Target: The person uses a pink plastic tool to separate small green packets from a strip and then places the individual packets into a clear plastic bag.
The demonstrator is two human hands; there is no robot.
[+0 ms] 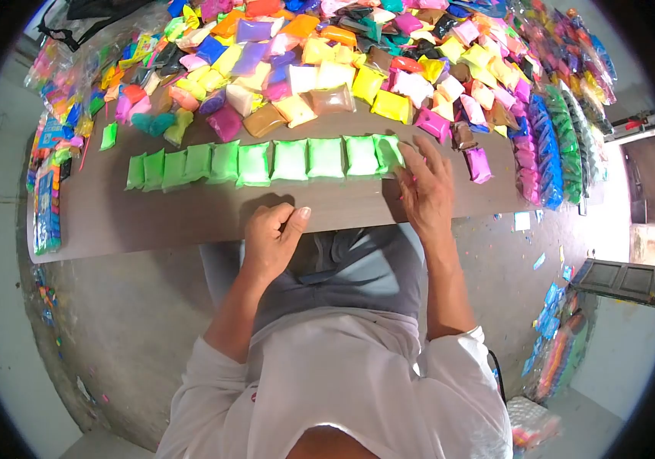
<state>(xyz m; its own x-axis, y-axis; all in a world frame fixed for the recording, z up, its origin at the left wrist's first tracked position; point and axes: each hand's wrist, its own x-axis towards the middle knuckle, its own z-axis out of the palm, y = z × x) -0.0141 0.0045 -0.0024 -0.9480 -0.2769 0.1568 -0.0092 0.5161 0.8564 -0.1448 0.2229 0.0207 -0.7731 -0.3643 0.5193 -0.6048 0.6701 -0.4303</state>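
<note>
A row of light green sealed packets (290, 160) lies side by side across the table, near its front edge. At the row's right end my right hand (425, 187) has its fingertips and thumb on the edge of the last green packet (387, 154), which sits a little tilted against its neighbour. My left hand (270, 239) rests at the table's front edge below the middle of the row, fingers curled in and thumb laid over them. Nothing shows in it.
A big heap of mixed-colour packets (329, 74) covers the back of the table (190, 210). A pink packet (479, 165) lies right of my right hand. Strips of blue packets (545, 153) and green packets (570, 145) hang at the right edge. Scraps litter the floor.
</note>
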